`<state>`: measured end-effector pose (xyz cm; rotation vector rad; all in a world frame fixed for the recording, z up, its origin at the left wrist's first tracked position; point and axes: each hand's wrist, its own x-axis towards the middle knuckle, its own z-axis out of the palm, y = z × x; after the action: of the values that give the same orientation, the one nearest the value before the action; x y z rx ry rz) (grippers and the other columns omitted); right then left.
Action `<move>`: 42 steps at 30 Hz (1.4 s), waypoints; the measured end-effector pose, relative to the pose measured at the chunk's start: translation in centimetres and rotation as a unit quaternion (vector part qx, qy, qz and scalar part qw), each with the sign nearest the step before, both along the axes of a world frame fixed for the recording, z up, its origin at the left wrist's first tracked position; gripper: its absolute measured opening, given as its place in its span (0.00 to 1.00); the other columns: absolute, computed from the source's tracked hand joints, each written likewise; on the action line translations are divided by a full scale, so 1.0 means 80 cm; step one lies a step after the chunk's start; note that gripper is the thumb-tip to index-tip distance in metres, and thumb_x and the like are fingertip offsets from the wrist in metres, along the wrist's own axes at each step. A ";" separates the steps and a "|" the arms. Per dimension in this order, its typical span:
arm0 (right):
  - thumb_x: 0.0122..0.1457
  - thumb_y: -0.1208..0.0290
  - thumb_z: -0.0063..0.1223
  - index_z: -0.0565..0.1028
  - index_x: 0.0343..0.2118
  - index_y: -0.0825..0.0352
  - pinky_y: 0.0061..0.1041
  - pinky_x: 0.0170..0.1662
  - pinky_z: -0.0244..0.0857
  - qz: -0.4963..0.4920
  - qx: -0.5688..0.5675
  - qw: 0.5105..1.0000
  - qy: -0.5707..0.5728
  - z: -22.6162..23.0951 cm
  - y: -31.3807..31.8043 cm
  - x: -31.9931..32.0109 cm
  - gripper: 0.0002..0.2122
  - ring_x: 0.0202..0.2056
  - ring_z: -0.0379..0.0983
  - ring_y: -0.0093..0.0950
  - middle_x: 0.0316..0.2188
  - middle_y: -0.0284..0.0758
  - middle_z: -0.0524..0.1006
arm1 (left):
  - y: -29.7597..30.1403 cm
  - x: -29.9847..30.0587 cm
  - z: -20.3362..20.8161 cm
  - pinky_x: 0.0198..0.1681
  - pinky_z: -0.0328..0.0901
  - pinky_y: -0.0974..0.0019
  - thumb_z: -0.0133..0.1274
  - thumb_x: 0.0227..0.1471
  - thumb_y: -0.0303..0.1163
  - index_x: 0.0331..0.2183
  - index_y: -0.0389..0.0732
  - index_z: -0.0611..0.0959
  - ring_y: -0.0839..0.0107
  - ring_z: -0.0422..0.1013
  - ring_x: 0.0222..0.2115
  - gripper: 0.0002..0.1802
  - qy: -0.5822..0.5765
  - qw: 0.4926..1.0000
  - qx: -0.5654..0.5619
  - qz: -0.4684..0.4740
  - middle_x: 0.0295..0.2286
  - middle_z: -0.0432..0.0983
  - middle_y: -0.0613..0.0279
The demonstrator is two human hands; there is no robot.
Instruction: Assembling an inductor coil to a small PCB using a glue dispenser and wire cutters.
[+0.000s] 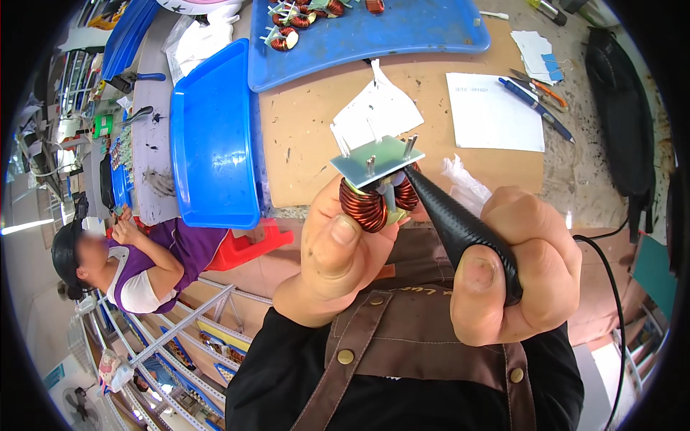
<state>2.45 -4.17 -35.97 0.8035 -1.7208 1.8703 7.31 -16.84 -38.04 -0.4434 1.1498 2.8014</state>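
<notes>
Pinched in my left hand is a toroidal copper-wire coil with a small pale green board on its top. Metal pins stick up from that board, and a whitish-yellow patch shows under the coil. My right hand is closed around a black cone-shaped tool with a dimpled surface. Its narrow tip points at the board's near right edge; whether it touches cannot be told. Both hands are raised in front of my brown apron, over the near edge of the workbench.
A blue tray with several similar coils lies at the back; another blue tray is on the left. White paper, a blue pen and orange-handled pliers lie right. A black cable hangs at right. A person sits left.
</notes>
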 end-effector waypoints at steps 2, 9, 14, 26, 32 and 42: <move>0.42 0.82 0.47 0.54 0.12 0.69 0.19 0.12 0.41 0.003 0.003 1.000 -0.002 -0.001 0.001 0.001 0.13 0.10 0.49 0.19 0.12 0.37 0.60 | -0.002 0.000 -0.002 0.45 0.60 0.65 0.58 0.34 0.55 0.47 0.34 0.63 0.68 0.68 0.35 0.45 0.004 1.000 -0.002 -0.005 0.37 0.67 0.56; 0.43 0.81 0.47 0.54 0.12 0.69 0.19 0.12 0.41 -0.010 0.003 1.000 -0.008 -0.002 0.001 0.001 0.13 0.10 0.49 0.19 0.12 0.36 0.60 | -0.006 0.002 -0.008 0.45 0.60 0.64 0.57 0.35 0.55 0.48 0.34 0.62 0.68 0.67 0.37 0.46 0.019 1.000 0.012 -0.018 0.38 0.68 0.56; 0.43 0.81 0.47 0.54 0.12 0.69 0.19 0.12 0.41 -0.014 0.005 1.000 -0.006 -0.002 0.001 0.002 0.13 0.10 0.49 0.19 0.12 0.36 0.60 | -0.001 0.002 -0.006 0.44 0.59 0.65 0.56 0.36 0.56 0.49 0.34 0.62 0.68 0.67 0.37 0.45 0.016 1.000 0.010 -0.001 0.38 0.68 0.56; 0.42 0.82 0.46 0.54 0.13 0.69 0.19 0.12 0.40 0.008 0.013 1.000 -0.010 -0.002 0.005 -0.002 0.12 0.11 0.49 0.18 0.13 0.36 0.60 | -0.004 0.006 -0.008 0.44 0.60 0.64 0.55 0.36 0.55 0.49 0.35 0.64 0.67 0.65 0.37 0.44 0.011 0.999 0.043 -0.024 0.37 0.67 0.57; 0.42 0.82 0.46 0.54 0.13 0.69 0.19 0.12 0.41 -0.007 0.010 1.000 -0.007 -0.005 0.002 -0.002 0.12 0.11 0.49 0.18 0.12 0.36 0.60 | -0.006 0.005 -0.013 0.46 0.60 0.63 0.54 0.38 0.56 0.49 0.35 0.63 0.66 0.65 0.38 0.43 0.026 0.997 0.064 -0.039 0.38 0.67 0.56; 0.43 0.82 0.47 0.54 0.13 0.69 0.18 0.12 0.44 -0.011 0.010 1.000 -0.006 -0.005 -0.002 0.001 0.13 0.10 0.51 0.20 0.12 0.36 0.61 | -0.003 0.004 -0.009 0.40 0.60 0.68 0.52 0.38 0.57 0.48 0.34 0.66 0.69 0.64 0.35 0.43 0.024 0.997 0.077 -0.015 0.35 0.68 0.57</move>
<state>2.49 -4.30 -36.39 0.7798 -1.7508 1.8489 7.66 -17.06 -38.78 -0.3432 0.9322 2.8609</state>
